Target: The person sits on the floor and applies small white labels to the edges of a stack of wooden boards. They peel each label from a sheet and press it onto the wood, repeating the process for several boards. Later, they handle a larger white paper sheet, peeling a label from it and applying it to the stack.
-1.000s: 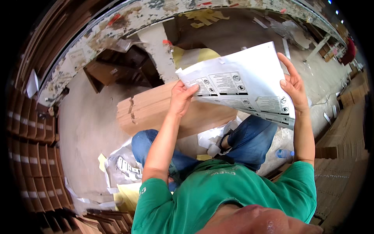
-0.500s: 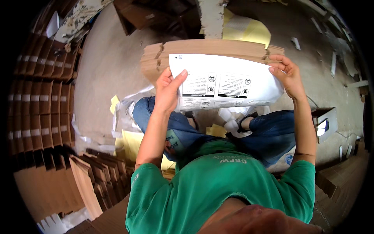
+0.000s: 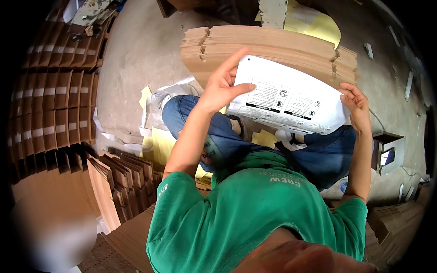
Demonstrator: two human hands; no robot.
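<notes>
Paper (image 3: pixel 291 98), white and printed in black, spans the space between the two hands, held up over the person's lap. It is a single broad sheet, bowed rather than flat, with the lower edge curling away. The upper part is plain apart from a small dark dot near the top left corner. Below sit two blocks of fine text side by side, each with round picture signs at its right and a black bar along its foot; under the bars a row of further boxes bends out of clear sight.

The left hand (image 3: pixel 219 93) grips the left edge, thumb flat on the printed face, index finger stretched past the top corner. The right hand (image 3: pixel 357 107) pinches the right edge, its fingers half curled.

Beneath are blue jeans (image 3: pixel 186 116) and a green shirt (image 3: pixel 255 204). Just beyond lies a stack of brown cardboard (image 3: pixel 273 38), with yellow paper (image 3: pixel 318 27) behind it. Rows of cardboard dividers (image 3: pixel 54 93) stand at the left.
</notes>
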